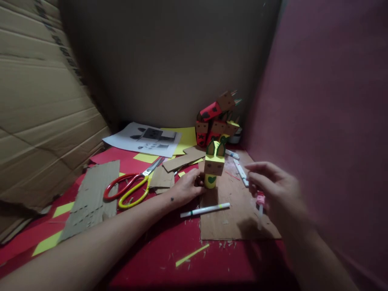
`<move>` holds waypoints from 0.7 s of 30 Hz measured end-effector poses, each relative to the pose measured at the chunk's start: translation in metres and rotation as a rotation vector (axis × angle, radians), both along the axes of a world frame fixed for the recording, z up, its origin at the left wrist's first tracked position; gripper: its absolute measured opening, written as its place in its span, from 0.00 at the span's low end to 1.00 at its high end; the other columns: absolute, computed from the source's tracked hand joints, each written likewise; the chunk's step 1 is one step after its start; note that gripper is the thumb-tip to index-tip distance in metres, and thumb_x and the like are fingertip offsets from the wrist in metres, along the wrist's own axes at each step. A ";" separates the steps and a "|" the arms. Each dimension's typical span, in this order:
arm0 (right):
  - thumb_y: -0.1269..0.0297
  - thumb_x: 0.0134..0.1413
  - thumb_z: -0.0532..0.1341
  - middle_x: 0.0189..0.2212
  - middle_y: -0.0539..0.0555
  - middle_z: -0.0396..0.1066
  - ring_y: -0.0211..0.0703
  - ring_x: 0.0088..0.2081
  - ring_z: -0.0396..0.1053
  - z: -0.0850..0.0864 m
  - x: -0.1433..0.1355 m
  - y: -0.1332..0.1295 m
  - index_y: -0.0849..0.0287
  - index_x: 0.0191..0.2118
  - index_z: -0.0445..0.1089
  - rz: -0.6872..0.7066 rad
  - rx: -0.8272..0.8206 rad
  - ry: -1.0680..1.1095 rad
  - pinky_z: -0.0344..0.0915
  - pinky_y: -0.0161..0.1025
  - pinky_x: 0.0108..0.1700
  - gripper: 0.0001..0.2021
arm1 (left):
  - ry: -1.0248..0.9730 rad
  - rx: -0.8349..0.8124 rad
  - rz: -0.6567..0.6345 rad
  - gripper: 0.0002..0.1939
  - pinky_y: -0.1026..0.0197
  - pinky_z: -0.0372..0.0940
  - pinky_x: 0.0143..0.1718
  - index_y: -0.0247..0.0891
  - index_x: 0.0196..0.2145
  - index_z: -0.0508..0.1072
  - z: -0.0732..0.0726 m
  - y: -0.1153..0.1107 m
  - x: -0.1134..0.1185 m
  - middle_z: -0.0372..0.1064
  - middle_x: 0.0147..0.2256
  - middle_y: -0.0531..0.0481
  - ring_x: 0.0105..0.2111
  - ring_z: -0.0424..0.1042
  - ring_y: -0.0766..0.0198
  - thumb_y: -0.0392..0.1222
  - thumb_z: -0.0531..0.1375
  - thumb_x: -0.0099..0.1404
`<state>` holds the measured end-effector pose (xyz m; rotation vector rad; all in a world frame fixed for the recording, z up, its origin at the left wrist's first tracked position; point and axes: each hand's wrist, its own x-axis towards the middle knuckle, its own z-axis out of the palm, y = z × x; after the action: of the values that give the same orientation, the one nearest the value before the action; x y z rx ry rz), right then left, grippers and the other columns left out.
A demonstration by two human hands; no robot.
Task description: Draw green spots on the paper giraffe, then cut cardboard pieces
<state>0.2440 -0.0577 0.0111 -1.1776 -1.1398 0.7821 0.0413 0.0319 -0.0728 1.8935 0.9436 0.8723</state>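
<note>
A small craft figure stands upright on a brown board. It has a cardboard box head, a yellow paper body with a green heart, and green-edged ears. My left hand is curled at the figure's lower left side, its fingertips against the body; part of the fingers is hidden in shadow. To the right, my right hand is closed, raised over the board. From it a pink-and-red tool with a translucent rod points down; most of the tool is hidden. A white marker lies before the figure.
Red-and-yellow handled scissors and corrugated cardboard lie left. Behind are a printed sheet, similar red figures, and more markers. A pink wall bounds the right, a cardboard panel the left.
</note>
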 end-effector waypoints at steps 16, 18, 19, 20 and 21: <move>0.70 0.36 0.53 0.31 0.51 0.67 0.39 0.27 0.67 -0.041 -0.019 0.066 0.57 0.35 0.65 -0.049 -0.068 -0.183 0.63 0.34 0.22 0.14 | -0.008 0.036 0.008 0.19 0.62 0.64 0.36 0.36 0.42 0.71 -0.003 0.000 0.001 0.69 0.36 0.50 0.34 0.66 0.64 0.33 0.61 0.50; 0.70 0.37 0.53 0.30 0.51 0.68 0.39 0.26 0.66 -0.051 -0.018 0.066 0.57 0.34 0.66 -0.005 -0.099 -0.238 0.63 0.35 0.22 0.13 | -0.012 0.037 0.003 0.18 0.62 0.64 0.35 0.36 0.41 0.71 -0.001 -0.001 0.001 0.69 0.35 0.51 0.33 0.66 0.64 0.32 0.61 0.50; 0.70 0.37 0.54 0.29 0.51 0.69 0.39 0.25 0.66 -0.053 -0.018 0.067 0.57 0.33 0.66 0.027 -0.103 -0.264 0.64 0.35 0.22 0.12 | -0.014 0.038 0.001 0.17 0.62 0.64 0.35 0.36 0.40 0.72 0.001 -0.002 0.001 0.69 0.35 0.51 0.33 0.66 0.64 0.31 0.61 0.49; 0.70 0.37 0.55 0.28 0.51 0.69 0.39 0.24 0.66 -0.055 -0.018 0.067 0.58 0.32 0.67 0.065 -0.103 -0.297 0.64 0.35 0.22 0.11 | -0.015 0.040 -0.001 0.17 0.62 0.64 0.35 0.36 0.39 0.72 0.003 -0.003 0.002 0.69 0.34 0.51 0.32 0.67 0.64 0.31 0.61 0.49; 0.70 0.36 0.57 0.27 0.51 0.70 0.39 0.24 0.67 -0.055 -0.018 0.068 0.58 0.31 0.67 0.105 -0.098 -0.338 0.65 0.35 0.24 0.10 | -0.018 0.041 -0.002 0.17 0.63 0.63 0.35 0.37 0.39 0.73 0.005 -0.004 0.002 0.70 0.34 0.52 0.32 0.67 0.65 0.31 0.61 0.49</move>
<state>0.2261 0.0098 -0.0442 -1.3758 -1.4647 0.7413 0.0436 0.0280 -0.0679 1.9182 0.9194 0.9127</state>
